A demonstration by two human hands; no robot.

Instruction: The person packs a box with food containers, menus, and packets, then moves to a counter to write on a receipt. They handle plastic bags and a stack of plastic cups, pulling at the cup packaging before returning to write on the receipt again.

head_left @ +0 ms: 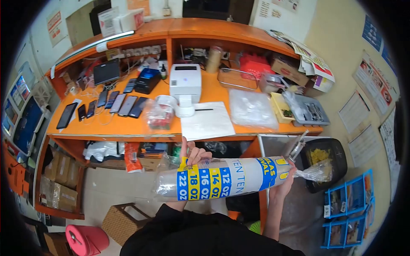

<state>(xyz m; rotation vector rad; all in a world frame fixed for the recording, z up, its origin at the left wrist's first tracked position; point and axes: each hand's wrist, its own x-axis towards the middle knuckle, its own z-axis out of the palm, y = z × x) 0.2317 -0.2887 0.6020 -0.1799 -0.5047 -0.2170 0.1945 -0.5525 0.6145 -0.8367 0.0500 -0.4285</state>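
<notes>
Plastic cup sleeve (pixel 220 178) gripped: my left fingers (pixel 194 154) curl over its 10 o'clock edge, right fingers (pixel 292 170) hold its 3 o'clock end. Table (pixel 213 88) at 12.

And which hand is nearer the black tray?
Right. The right hand holds the package by one end, just left of the black tray; the left hand is farther off, toward the package's other end.
</notes>
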